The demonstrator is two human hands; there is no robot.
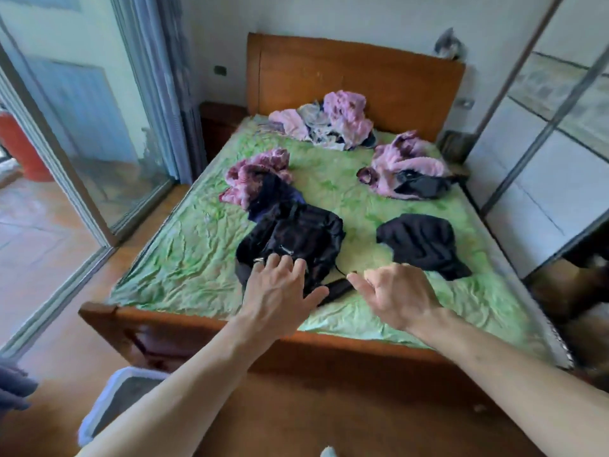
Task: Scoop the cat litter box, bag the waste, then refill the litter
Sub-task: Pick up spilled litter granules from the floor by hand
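Tray [108,395] — perhaps litter — below left grip [280,291]

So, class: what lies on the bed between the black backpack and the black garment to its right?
In the head view, only bare green sheet separates the black backpack from the black garment.

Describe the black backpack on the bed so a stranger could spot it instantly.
Find the wooden bed with the green sheet. Near its foot end, just beyond the left hand, lies the black backpack. Unlike the flat black cloth to its right, it is bulky, with straps and a metal zipper pull.
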